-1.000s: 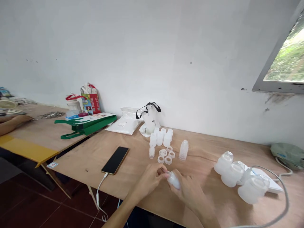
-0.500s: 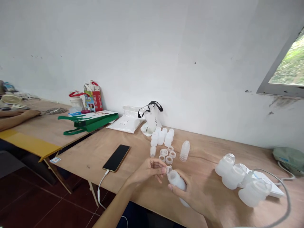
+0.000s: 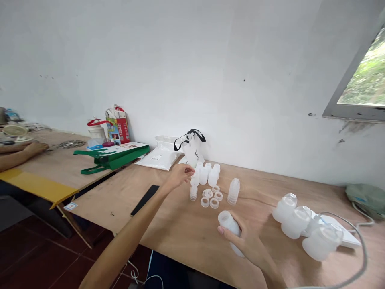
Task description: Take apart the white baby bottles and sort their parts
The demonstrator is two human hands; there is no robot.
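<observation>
Seen from the head camera, looking down across a plywood table (image 3: 177,228), the person's right hand (image 3: 245,241) grasps a frosted plastic bottle (image 3: 230,228). The fingers curl around its body, and the bottle tilts with its neck end pointing up and left. Its lower end shows past the hand. A firm wrap around the body, clear of the neck, seems the steadiest way to hold it.

The left hand (image 3: 179,176) reaches across the table, its fingers relaxed and loosely together, with nothing visible in them. Its fingertips are just beside a cluster of small translucent bottles (image 3: 204,175), but whether they touch cannot be made out.

Near the cluster sit small ring collars (image 3: 209,198) and a stack of cone-shaped cups (image 3: 234,191). The left forearm hides most of a smartphone (image 3: 144,200). Three large frosted bell-shaped containers (image 3: 296,222) sit to the right. At far left, another person's hand (image 3: 36,148) rests on a second table.
</observation>
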